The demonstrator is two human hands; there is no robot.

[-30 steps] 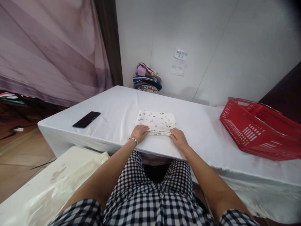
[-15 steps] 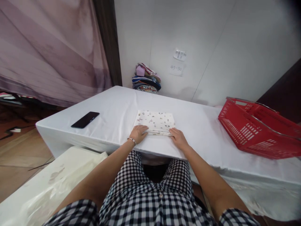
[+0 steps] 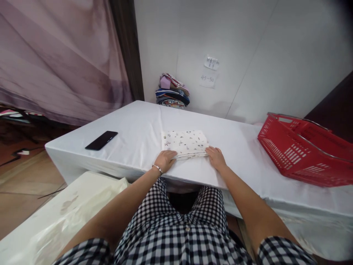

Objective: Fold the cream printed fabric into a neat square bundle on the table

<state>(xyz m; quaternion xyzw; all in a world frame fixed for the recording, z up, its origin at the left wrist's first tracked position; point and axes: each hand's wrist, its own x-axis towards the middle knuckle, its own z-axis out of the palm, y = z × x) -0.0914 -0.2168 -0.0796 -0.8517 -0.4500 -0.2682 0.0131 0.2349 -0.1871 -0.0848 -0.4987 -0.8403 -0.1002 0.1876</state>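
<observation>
Both hands are resting on the near edge of the folded cloth (image 3: 184,143), mid-table (image 3: 132,136): left hand (image 3: 164,160) loosely curled at one corner, right hand (image 3: 216,158) flat, fingers spread, gripping nothing.

Folded cloth (image 3: 184,142): white fabric with a small scattered print in dark and reddish marks. Folded into a flat rectangle of several layers, the layered edge facing the lower part of the frame. It lies flat on a white-covered surface, just above centre of the frame, slightly skewed, its right end a little higher than its left.
</observation>
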